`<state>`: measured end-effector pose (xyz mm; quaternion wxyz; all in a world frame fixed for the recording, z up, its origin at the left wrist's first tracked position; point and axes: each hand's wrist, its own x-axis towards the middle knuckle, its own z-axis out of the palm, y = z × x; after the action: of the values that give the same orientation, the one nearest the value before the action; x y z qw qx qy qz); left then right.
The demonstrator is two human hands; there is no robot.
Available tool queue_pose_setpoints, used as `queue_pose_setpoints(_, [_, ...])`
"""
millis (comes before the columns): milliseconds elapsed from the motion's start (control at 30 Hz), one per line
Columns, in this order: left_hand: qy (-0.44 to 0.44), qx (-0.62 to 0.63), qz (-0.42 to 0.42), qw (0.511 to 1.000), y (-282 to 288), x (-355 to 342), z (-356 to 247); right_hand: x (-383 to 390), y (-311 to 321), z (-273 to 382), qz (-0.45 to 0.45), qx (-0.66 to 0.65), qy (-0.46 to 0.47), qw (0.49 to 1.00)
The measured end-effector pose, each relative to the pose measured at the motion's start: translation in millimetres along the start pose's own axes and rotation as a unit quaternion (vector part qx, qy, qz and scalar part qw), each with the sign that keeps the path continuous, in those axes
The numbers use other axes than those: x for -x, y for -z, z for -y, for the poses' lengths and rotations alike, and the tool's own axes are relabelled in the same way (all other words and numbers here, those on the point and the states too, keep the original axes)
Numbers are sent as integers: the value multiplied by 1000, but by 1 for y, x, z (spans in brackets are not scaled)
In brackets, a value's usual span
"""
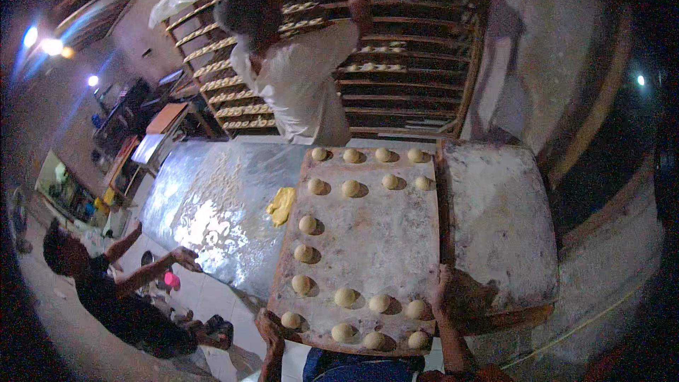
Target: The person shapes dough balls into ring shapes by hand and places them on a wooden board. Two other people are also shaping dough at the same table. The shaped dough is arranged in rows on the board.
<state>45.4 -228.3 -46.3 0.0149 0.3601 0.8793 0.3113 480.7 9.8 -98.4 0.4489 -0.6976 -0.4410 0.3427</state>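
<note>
A floured wooden board (368, 233) lies in front of me, its near end by my waist, with several round dough balls (344, 297) along its far, left and near parts. My left hand (270, 325) is shut on the board's near left corner. My right hand (442, 279) grips its right edge, beside a second floured board (498, 216) on the right. A lump of yellow soft material (281, 205) sits just left of the board on a shiny metal tabletop (184, 205).
A person in a light shirt (290, 78) stands beyond the table, arm raised at a wooden rack (417, 85) of shaped dough pieces. Another person in dark clothing (106, 304) reaches toward the table from the left. A wall (552, 64) runs along the right.
</note>
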Motion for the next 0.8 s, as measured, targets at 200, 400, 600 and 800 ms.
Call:
queue_pose_setpoints(200, [-97, -65, -23, 993, -1, -27, 18, 7, -34, -11, 20, 72, -9, 997])
queue_pose_setpoints(400, [-65, -144, 72, 985, 1, -56, 10, 27, -32, -6, -2, 160, -6, 987])
queue_pose_setpoints(600, [-37, 11, 166, 985, 5, -63, -23, 70, -3, 96, 76, 249, 18, 965])
queue_pose_setpoints(800, [-357, -121, 39, 926, 40, -67, -21, 160, -24, 203, 136, 284, 217, 924])
